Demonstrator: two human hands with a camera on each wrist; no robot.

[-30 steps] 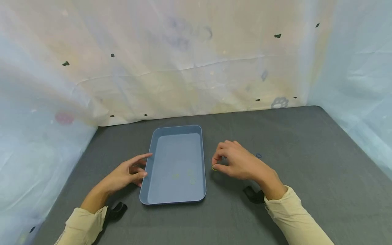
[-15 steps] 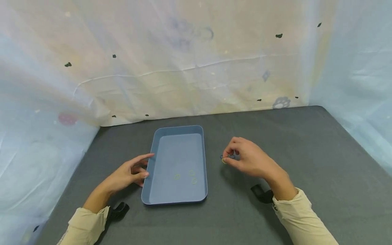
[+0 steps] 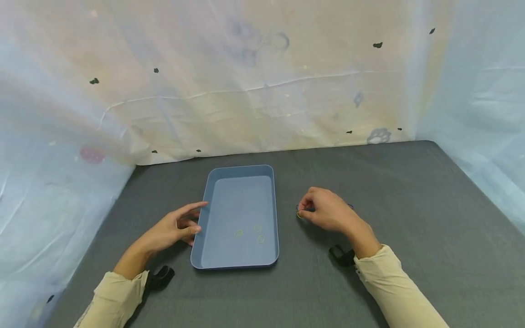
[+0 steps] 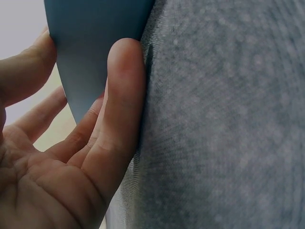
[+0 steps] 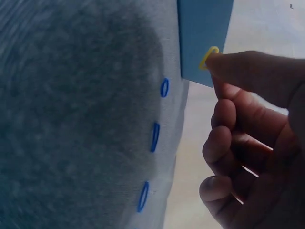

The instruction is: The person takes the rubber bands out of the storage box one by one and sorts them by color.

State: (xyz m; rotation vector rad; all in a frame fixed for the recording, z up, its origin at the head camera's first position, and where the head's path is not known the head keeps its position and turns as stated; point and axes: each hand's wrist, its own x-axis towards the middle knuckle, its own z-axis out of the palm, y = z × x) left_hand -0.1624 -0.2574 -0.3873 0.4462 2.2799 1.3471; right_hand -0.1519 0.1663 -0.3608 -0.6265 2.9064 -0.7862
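Observation:
My right hand (image 3: 328, 212) pinches a small yellow rubber band (image 5: 209, 57) between thumb and index finger, low over the cloth to the right of the tray; the other fingers are curled in. Blue rubber bands (image 5: 155, 137) lie on the cloth near this hand, three of them showing in the right wrist view. In the head view the hand partly hides them. My left hand (image 3: 172, 230) rests against the left side of the blue tray (image 3: 275, 218), fingers loosely extended. Its index fingertip and thumb are at the rim, and the little finger (image 4: 125, 81) lies along the outer wall.
Three yellow rubber bands (image 3: 257, 228) lie inside the tray, toward its near end. Dark grey cloth (image 3: 369, 182) covers the table. A pale patterned curtain (image 3: 262, 114) stands along the back and both sides.
My right hand has moved to the right, away from the tray, with the yellow rubber band still pinched. The left hand has stayed at the tray's side. The head view has shifted slightly.

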